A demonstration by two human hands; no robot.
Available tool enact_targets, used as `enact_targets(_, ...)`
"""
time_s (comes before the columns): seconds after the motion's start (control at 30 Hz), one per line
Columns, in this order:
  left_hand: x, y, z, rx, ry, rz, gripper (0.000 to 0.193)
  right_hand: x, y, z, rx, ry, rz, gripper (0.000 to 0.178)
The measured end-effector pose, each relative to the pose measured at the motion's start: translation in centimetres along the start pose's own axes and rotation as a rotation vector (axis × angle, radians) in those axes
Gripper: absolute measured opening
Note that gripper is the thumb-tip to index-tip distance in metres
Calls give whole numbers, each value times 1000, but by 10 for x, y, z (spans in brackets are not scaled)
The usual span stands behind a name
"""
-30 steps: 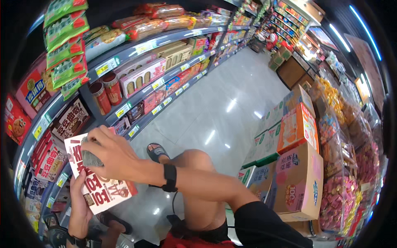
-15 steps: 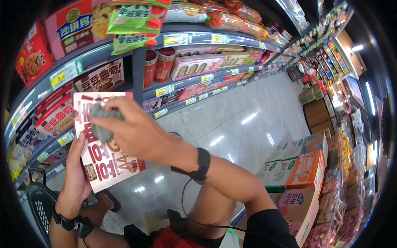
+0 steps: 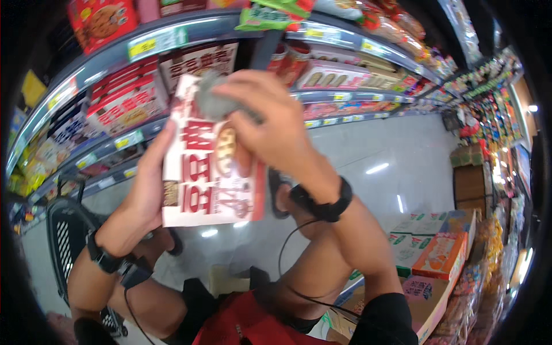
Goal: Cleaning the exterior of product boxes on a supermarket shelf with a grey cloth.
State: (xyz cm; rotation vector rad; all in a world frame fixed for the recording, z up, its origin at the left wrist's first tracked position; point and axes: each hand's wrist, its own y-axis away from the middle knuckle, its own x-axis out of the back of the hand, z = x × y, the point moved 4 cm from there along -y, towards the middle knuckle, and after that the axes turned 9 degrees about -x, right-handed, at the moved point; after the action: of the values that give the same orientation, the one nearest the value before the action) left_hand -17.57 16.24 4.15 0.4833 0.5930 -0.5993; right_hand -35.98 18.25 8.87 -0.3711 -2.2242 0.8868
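Observation:
A white and red cookie box is held up in front of the shelves, its printed broad face toward me. My left hand grips it along its left edge, thumb near the front. A crumpled grey cloth lies against the top part of the box face. Bunched over that cloth, my right hand is closed on it, with its fingers slightly blurred. The right hand's forearm reaches across from the lower right.
Similar red and white boxes stand on the shelf behind. Green snack bags hang at the top. A black plastic basket or cart stands at lower left. Open cartons with orange and white packs sit at right, beside bagged goods.
My view has shifted, so shelves and floor sit differently. The box has become more upright. The right hand and cloth have moved to the box's upper end.

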Motion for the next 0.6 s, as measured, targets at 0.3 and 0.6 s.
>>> enact_targets(0.3,9,0,16,-49,22,-7,58,-41,41,-79,156,9,-161,43)
enact_targets(0.6,17,-4,37,-226,67,-68,61,-17,37,-70,315,26,-304,42)
